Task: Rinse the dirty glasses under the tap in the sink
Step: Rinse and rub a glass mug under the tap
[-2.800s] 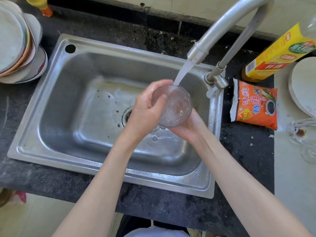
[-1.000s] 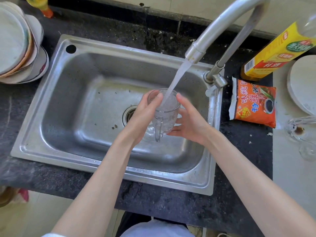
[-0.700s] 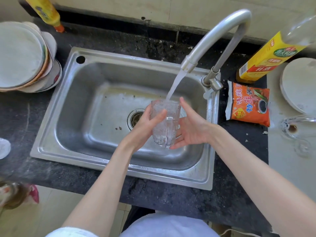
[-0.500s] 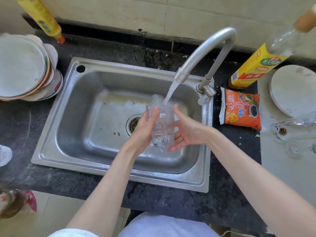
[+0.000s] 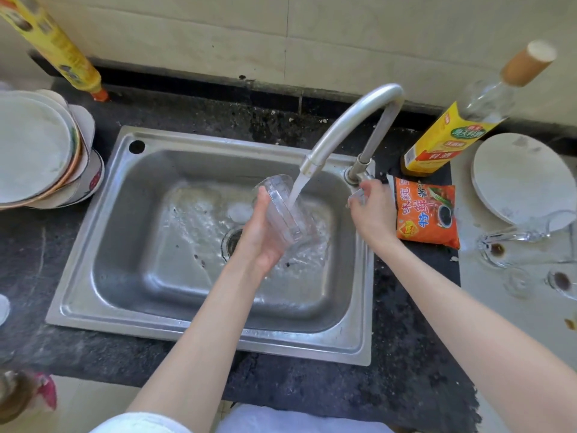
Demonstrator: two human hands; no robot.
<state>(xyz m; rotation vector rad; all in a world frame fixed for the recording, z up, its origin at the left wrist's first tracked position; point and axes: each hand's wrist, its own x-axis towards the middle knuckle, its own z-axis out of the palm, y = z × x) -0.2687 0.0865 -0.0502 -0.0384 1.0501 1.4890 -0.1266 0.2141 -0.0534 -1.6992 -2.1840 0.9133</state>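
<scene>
My left hand (image 5: pixel 260 237) grips a clear glass mug (image 5: pixel 282 210), tilted on its side over the steel sink (image 5: pixel 93 239). Water runs from the curved tap (image 5: pixel 346 120) past the mug's side and splashes across the sink floor near the drain (image 5: pixel 232 240). My right hand (image 5: pixel 371 210) is off the mug and grips the tap handle (image 5: pixel 359 190) at the tap's base. Dirty glasses (image 5: pixel 499 248) with brown dregs lie on the pale counter at the right.
A stack of plates (image 5: pixel 37 151) sits left of the sink, with a yellow bottle (image 5: pixel 53 48) behind it. Right of the tap are an orange sauce packet (image 5: pixel 426 210), a yellow-labelled bottle (image 5: pixel 452 135) and a white plate (image 5: pixel 518 176).
My right hand let go of the mug and moved right to the tap handle. My left hand tipped the mug onto its side. The view pulled back and up.
</scene>
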